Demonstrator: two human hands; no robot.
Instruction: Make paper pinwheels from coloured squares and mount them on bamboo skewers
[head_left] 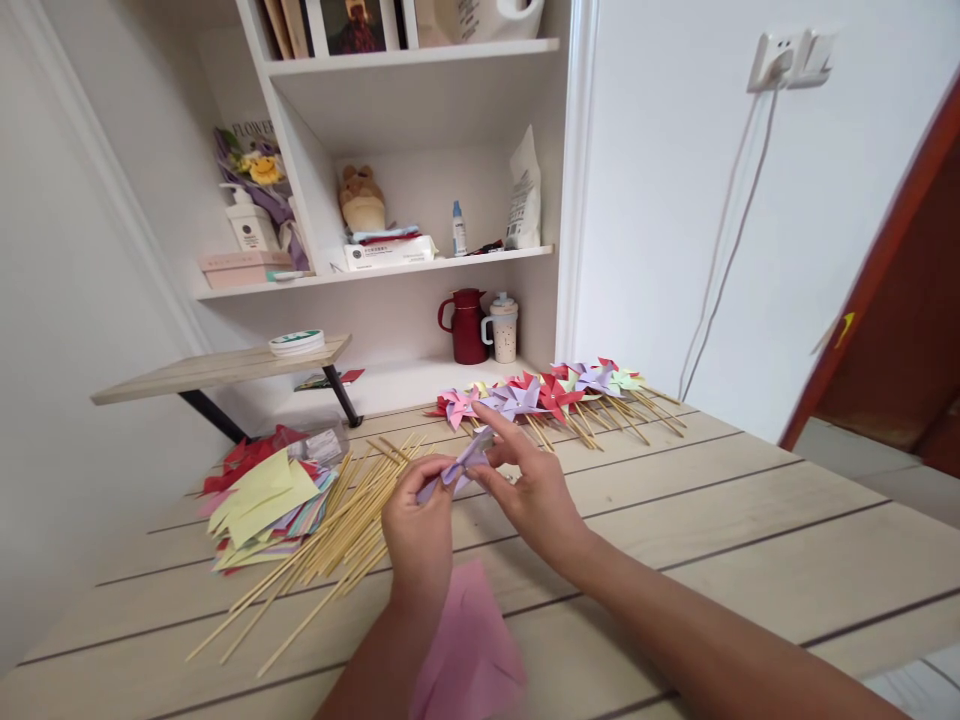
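Note:
Above the middle of the table, both hands are on a piece of folded lilac paper (474, 452), its points bent up as on a pinwheel. My left hand (421, 515) pinches its lower left part between thumb and fingers. From the other side, my right hand (534, 488) grips it with the thumb beneath and the index finger stretched out over the top. The paper's centre is partly hidden by the fingers. Below my wrists lies a pink paper sheet (472, 640) with cuts in it, partly covered by my left forearm.
Thin wooden sticks (349, 520) lie in a loose heap to the left, beside a stack of coloured paper (270, 500). Finished pinwheels (555, 395) on sticks are lined up at the table's back edge. A small raised shelf (225, 370) stands at the back left.

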